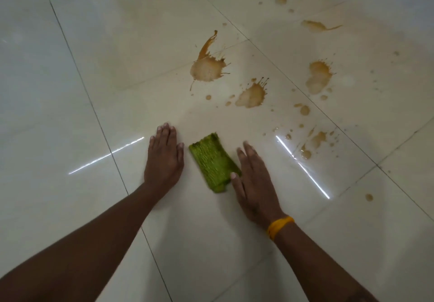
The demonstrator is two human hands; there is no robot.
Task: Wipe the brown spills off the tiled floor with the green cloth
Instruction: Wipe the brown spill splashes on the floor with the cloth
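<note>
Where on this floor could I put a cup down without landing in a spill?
Left of the left hand the floor shows bare tile. Near the arms, too. Ahead and right of the cloth and right hand it is crowded with spills.

Indoor room, glossy tiled floor (70,90)

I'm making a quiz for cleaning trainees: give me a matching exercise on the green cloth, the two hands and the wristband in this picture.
Column one:
1. green cloth
2. left hand
3. right hand
4. yellow wristband

Column two:
A. flat on the tiled floor, just left of the cloth
B. round the right wrist
C. folded, lying between the two hands
D. fingers straight, thumb at the cloth's right edge

Pairs: 1-C, 2-A, 3-D, 4-B
</note>
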